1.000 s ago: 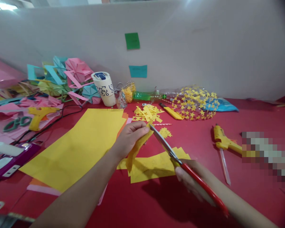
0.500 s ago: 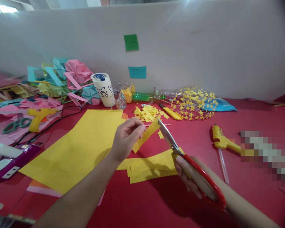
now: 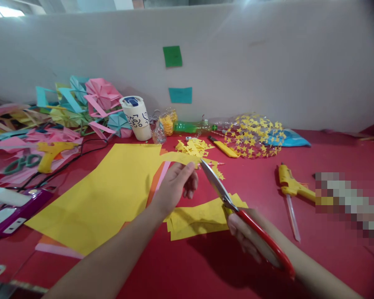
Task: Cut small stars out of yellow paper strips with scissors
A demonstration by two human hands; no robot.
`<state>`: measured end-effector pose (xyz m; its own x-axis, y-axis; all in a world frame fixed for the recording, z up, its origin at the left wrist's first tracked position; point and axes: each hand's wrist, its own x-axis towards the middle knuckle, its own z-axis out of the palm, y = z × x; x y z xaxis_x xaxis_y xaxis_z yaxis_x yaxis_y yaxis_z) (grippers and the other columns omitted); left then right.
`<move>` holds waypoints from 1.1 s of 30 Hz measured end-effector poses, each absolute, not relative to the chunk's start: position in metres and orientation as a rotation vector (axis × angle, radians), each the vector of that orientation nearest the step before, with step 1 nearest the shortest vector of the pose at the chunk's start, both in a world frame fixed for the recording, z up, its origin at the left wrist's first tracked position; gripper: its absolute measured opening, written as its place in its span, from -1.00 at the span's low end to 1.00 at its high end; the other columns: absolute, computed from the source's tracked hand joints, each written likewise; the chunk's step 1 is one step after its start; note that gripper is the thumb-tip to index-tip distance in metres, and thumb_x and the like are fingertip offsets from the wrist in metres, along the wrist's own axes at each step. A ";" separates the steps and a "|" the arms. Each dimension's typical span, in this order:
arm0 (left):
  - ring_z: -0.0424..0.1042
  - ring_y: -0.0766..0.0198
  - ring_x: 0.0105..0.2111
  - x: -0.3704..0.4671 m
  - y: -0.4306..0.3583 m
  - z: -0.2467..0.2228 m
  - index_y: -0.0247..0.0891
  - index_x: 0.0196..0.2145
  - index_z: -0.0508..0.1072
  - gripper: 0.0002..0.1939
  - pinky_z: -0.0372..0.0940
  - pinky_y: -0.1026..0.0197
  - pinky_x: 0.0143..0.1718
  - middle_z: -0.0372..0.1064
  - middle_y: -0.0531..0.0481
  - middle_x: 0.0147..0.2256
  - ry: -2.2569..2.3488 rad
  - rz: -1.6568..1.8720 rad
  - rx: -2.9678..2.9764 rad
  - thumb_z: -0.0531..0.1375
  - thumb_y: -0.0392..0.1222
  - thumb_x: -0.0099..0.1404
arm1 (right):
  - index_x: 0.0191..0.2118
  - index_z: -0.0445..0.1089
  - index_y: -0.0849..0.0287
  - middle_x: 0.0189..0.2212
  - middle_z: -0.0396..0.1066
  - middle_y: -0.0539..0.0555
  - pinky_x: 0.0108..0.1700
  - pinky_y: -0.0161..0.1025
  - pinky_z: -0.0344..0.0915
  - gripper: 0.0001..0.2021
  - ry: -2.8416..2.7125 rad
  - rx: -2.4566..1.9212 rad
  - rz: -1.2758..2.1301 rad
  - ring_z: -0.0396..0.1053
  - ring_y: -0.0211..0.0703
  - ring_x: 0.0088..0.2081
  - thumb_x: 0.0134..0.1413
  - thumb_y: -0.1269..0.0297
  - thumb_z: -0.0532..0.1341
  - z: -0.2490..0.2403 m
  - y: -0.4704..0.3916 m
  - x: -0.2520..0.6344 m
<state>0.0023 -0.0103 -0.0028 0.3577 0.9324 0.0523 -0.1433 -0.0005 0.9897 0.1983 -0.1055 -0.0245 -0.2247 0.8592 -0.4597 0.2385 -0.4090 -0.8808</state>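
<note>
My left hand point(image 3: 176, 185) pinches a thin yellow paper strip point(image 3: 180, 158) between thumb and fingers, and the strip stretches leftward above the knuckles. In my right hand point(image 3: 244, 236) are scissors with red handles point(image 3: 264, 238). Their blades point up and left, with the tips at the strip's right end beside my left fingertips. Just past the blades lies a small yellow paper scrap point(image 3: 218, 171). Beneath both hands, overlapping yellow paper strips point(image 3: 199, 218) rest on the red table point(image 3: 187, 265).
A large yellow sheet point(image 3: 102, 191) lies left, over orange and pink paper. Behind are cut yellow stars point(image 3: 193, 147), a cutter knife point(image 3: 226, 148), a tumbler point(image 3: 137, 118) and a star-covered plastic piece point(image 3: 255, 135). Glue guns lie right point(image 3: 294, 187) and left point(image 3: 50, 155).
The paper strip has swung from slanting down-left to lying leftward above my left hand. That hand has shifted right and turned. The scissors' tips have dipped slightly left.
</note>
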 end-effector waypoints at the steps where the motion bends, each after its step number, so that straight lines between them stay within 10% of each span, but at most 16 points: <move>1: 0.21 0.47 -0.72 0.002 -0.010 -0.002 -0.29 -0.52 0.32 -0.62 0.08 0.36 -0.70 0.28 0.09 -0.63 0.840 1.056 1.251 0.07 0.05 0.30 | -0.52 0.17 0.13 -0.82 0.09 -0.19 -0.74 -0.44 0.01 -0.54 -1.348 -1.553 1.639 0.04 -0.41 -0.81 0.07 -0.20 0.10 -0.021 -0.105 0.197; 33: 0.22 0.50 -0.73 -0.002 -0.005 -0.003 -0.33 -0.54 0.42 -0.77 0.09 0.43 -0.72 0.29 0.12 -0.66 0.759 1.047 1.119 0.15 -0.20 0.24 | -0.46 0.21 0.17 -0.72 0.11 -0.13 -0.72 -0.47 0.05 -0.35 -1.558 -1.546 1.535 0.06 -0.42 -0.74 -0.05 -0.44 -0.05 -0.001 -0.111 0.194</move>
